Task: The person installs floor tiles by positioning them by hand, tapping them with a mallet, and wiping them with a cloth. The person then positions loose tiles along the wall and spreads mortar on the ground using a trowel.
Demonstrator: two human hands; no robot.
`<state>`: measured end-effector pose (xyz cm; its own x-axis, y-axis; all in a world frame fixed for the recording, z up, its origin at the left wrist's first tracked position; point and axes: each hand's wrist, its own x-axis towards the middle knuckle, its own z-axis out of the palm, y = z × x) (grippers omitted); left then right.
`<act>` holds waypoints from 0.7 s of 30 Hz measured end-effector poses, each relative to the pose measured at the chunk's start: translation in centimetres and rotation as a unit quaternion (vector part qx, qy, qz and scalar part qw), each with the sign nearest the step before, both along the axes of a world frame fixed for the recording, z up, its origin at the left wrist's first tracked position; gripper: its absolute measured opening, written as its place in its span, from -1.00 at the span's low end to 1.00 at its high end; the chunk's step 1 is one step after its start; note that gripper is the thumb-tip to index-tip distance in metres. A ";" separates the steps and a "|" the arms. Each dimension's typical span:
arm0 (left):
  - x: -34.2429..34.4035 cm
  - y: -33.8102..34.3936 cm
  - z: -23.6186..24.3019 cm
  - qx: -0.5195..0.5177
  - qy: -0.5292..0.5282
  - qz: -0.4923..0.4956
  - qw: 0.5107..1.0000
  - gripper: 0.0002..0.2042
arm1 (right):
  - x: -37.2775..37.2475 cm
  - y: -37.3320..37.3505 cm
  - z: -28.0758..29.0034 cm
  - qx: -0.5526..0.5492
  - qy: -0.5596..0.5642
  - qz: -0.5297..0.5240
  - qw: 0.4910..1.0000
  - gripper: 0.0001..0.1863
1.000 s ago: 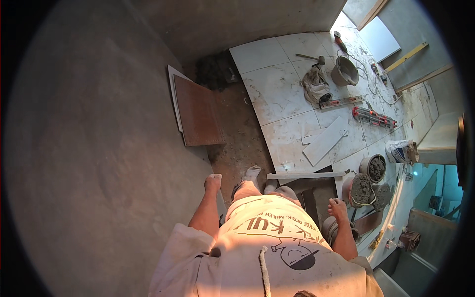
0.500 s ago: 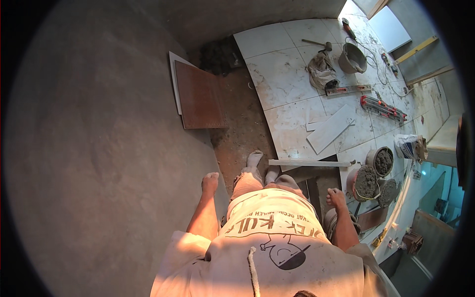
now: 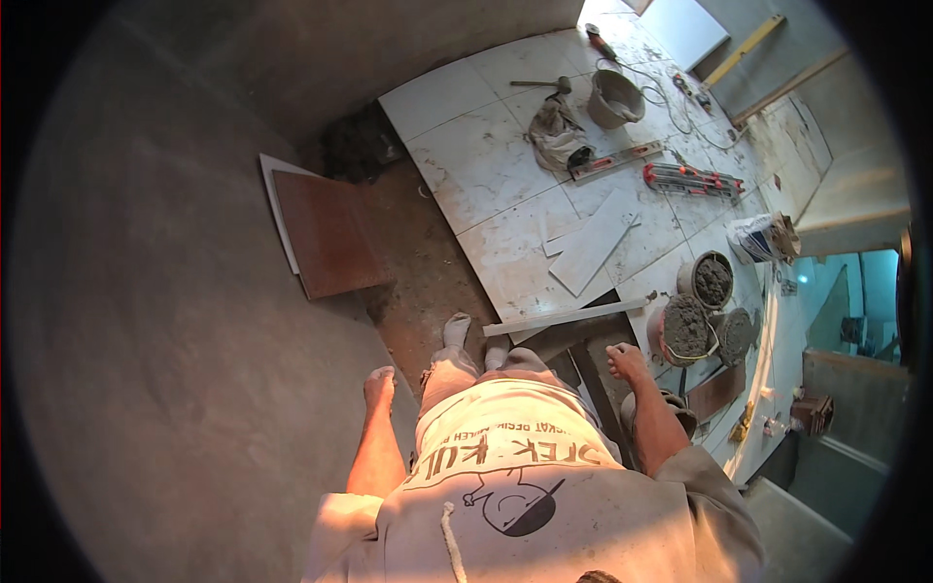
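Observation:
My left hand (image 3: 379,387) hangs beside the bare grey wall (image 3: 175,321), fingers curled with nothing visible in them. My right hand (image 3: 625,360), also loosely closed and seemingly empty, is left of the mortar buckets (image 3: 686,325). Between my hands, my socked feet (image 3: 456,332) are on the dark, unfinished floor (image 3: 408,291). A pale strip (image 3: 561,316) lies across the edge of the white tiled floor (image 3: 457,146) ahead. Several cut tile pieces (image 3: 593,243) lie loose beyond it.
Brown and white boards (image 3: 326,233) lean at the left wall. On the tiles are a mallet (image 3: 559,85), bucket (image 3: 615,102), cloth (image 3: 554,136), level (image 3: 622,157), tile cutter (image 3: 692,181), corded grinder (image 3: 600,44) and bag (image 3: 753,238). A yellow bar (image 3: 743,49) leans at the right.
The view has swung, so the tiles, tools and boards sit further left and higher in the picture. Both hands shift with the body and stay loosely curled; the objects around have not moved.

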<state>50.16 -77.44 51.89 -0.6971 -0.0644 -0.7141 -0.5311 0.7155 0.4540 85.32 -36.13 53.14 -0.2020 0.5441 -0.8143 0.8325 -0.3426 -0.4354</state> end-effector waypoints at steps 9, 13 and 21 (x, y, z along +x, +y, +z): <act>-3.5 11.9 11.6 0.239 -0.086 -0.082 0.964 -0.70 | 0.3 -1.9 1.5 -0.022 -0.015 -0.051 0.998 -0.73; -3.1 20.2 24.5 0.493 -0.120 -0.245 0.826 -0.76 | 0.2 -2.1 0.8 -0.022 -0.013 -0.054 0.998 -0.73; -0.3 25.1 40.0 0.773 -0.263 -0.396 0.421 -0.57 | -1.5 -3.8 1.3 0.038 -0.017 -0.035 0.999 -0.69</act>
<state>49.89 -52.32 91.90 0.2177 0.8638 0.4544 -0.7221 -0.1707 0.6704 83.81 -39.94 54.44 -0.1343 0.6172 -0.7753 0.8225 -0.3669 -0.4346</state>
